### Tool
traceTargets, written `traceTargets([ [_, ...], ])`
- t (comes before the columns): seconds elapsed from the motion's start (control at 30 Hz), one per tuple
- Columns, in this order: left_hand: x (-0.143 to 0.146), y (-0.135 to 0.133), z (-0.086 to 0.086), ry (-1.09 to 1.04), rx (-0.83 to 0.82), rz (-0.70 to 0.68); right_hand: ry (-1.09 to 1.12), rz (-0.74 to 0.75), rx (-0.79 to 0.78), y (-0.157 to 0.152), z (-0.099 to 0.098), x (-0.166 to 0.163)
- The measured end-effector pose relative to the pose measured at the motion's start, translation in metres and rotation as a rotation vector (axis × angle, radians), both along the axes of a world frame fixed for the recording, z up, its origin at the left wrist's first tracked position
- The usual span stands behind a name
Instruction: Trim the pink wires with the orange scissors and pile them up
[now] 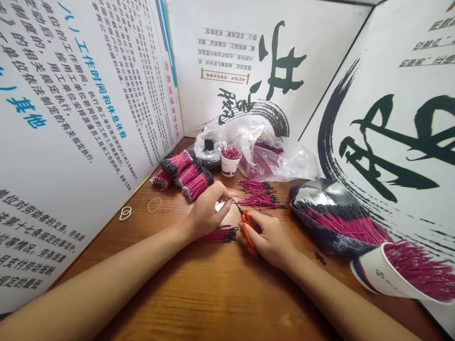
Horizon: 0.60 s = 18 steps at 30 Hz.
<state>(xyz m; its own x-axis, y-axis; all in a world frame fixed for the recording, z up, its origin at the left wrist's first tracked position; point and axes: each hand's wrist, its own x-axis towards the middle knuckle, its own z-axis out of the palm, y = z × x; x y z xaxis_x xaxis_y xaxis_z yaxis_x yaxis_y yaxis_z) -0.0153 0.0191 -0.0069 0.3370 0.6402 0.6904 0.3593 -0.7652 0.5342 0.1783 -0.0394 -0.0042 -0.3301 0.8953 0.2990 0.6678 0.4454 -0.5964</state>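
Note:
Orange-handled scissors (246, 219) are in my right hand (270, 238), with the fingers closed around the handles. Their dark blades point up and left toward my left hand (209, 208). The fingertips of that hand pinch what looks like a thin wire at the blade tips, though most of it is hidden. Beneath my left hand lies a small bunch of magenta wires (219, 234), black ends to the right. Just beyond both hands, a loose pile of magenta wires with black ends (259, 192) rests on the wooden table (199, 293).
Banded wire bundles (195, 182) are stacked at back left. Behind stand a paper cup of wires (230, 166) and clear plastic bags (291, 161). At right are a wire-filled bag (320, 237), small black pieces (320, 258) and a tilted cup (369, 272). Rubber bands (125, 213) lie left.

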Motion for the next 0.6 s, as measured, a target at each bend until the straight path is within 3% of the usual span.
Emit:
traceTargets([
  [0.6,-0.0002,-0.0006,0.0013,0.009,-0.022,0.011,-0.01,-0.036,0.022,-0.0009,0.0001,-0.0006],
])
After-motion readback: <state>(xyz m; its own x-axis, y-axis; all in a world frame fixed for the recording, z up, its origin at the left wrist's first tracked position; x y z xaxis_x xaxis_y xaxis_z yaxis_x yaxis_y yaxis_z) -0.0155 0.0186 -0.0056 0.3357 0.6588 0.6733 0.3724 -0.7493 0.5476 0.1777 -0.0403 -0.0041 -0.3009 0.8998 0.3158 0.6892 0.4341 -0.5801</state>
